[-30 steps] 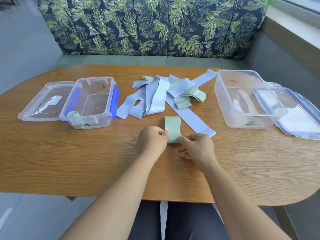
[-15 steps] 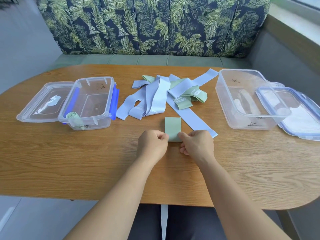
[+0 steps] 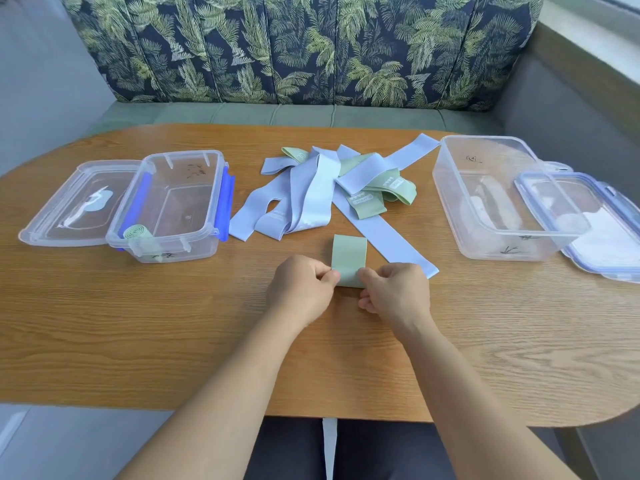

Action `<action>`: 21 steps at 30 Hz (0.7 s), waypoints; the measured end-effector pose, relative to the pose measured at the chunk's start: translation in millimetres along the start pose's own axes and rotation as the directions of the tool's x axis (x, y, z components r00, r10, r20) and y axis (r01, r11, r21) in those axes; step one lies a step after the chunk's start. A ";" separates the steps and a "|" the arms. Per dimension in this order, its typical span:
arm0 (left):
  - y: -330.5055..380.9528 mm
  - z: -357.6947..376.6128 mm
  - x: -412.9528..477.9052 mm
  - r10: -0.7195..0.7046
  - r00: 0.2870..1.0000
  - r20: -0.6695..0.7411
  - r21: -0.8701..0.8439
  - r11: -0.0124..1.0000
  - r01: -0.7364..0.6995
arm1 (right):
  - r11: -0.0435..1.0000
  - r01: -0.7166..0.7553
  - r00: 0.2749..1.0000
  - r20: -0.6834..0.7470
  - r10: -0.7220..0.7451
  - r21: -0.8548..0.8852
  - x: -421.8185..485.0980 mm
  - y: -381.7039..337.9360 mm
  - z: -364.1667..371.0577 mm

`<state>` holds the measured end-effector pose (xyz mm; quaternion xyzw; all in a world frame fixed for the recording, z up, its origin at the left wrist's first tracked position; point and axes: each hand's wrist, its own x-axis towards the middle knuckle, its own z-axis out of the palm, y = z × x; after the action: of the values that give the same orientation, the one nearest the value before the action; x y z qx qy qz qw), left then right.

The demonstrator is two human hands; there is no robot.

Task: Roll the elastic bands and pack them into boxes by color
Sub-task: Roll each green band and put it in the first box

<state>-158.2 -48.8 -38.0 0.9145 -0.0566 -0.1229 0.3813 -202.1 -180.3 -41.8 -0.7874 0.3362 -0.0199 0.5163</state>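
A green elastic band (image 3: pixel 348 256) lies flat on the wooden table (image 3: pixel 138 323) in front of me. My left hand (image 3: pixel 302 289) pinches its near left edge and my right hand (image 3: pixel 398 292) pinches its near right edge, where the band is rolled up. Beyond it sits a loose pile of light blue bands (image 3: pixel 311 192) mixed with green bands (image 3: pixel 384 192). The clear box on the left (image 3: pixel 173 206) has blue clips and holds one rolled green band (image 3: pixel 136 233). The clear box on the right (image 3: pixel 495 199) holds no rolls that I can make out.
A clear lid (image 3: pixel 76 206) lies left of the left box. A blue-rimmed lid (image 3: pixel 588 216) leans on the right box. A bench with a leaf-print back (image 3: pixel 311 46) runs behind the table. A blue band end (image 3: pixel 329 445) hangs over my lap.
The flat part of the green band has grown shorter as both hands roll its near end away from me. Both hands have shifted slightly toward the pile.
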 end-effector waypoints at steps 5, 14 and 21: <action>-0.4 -1.0 -0.9 0.002 1.000 0.002 0.000 1.000 -0.002 | 0.997 0.034 0.999 -0.003 -0.034 -0.066 0.5 -0.4 0.9; 1.7 3.2 -17.8 -0.018 1.000 0.023 -0.008 1.000 0.019 | 0.993 0.006 1.000 0.005 -0.006 -0.122 -17.0 2.3 -11.1; 6.2 0.3 -47.3 -0.042 0.997 0.057 0.032 0.999 0.041 | 0.992 -0.004 1.000 0.020 0.007 -0.124 -38.0 10.7 -18.3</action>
<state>-204.0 -44.0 -25.1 0.9172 -0.0505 -0.1564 0.3629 -243.8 -176.6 -30.1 -0.8173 0.3335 0.0107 0.4698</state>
